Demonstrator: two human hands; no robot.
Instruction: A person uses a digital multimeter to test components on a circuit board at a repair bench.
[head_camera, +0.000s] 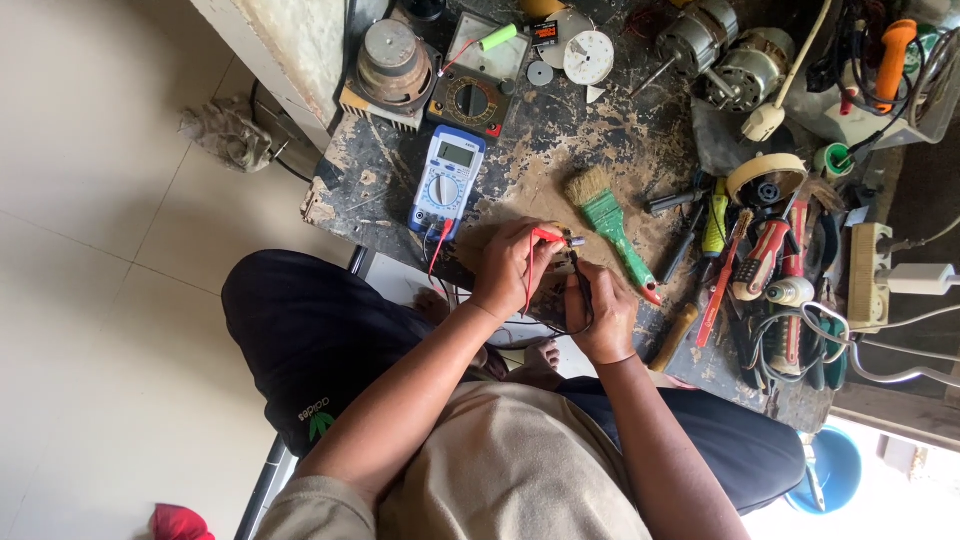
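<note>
My left hand (508, 266) pinches a red test probe (548, 236) whose red lead runs back over the fingers. My right hand (600, 315) grips a black test probe (581, 285) with its black lead looping under the wrist. Both probe tips meet at a small part (577, 241) near the bench's front edge, and a brownish object under the hands is mostly hidden. The leads run to a blue and white digital multimeter (447, 180) lying just left of my left hand on the worn workbench (540, 150).
A green-handled brush (612, 225) lies right of the hands. Screwdrivers and pliers (760, 260) crowd the right side beside a power strip (868, 275). Electric motors (715, 50), an analog meter (470, 100) and a round coil (393, 60) sit at the back. A rag (228, 130) lies on the floor.
</note>
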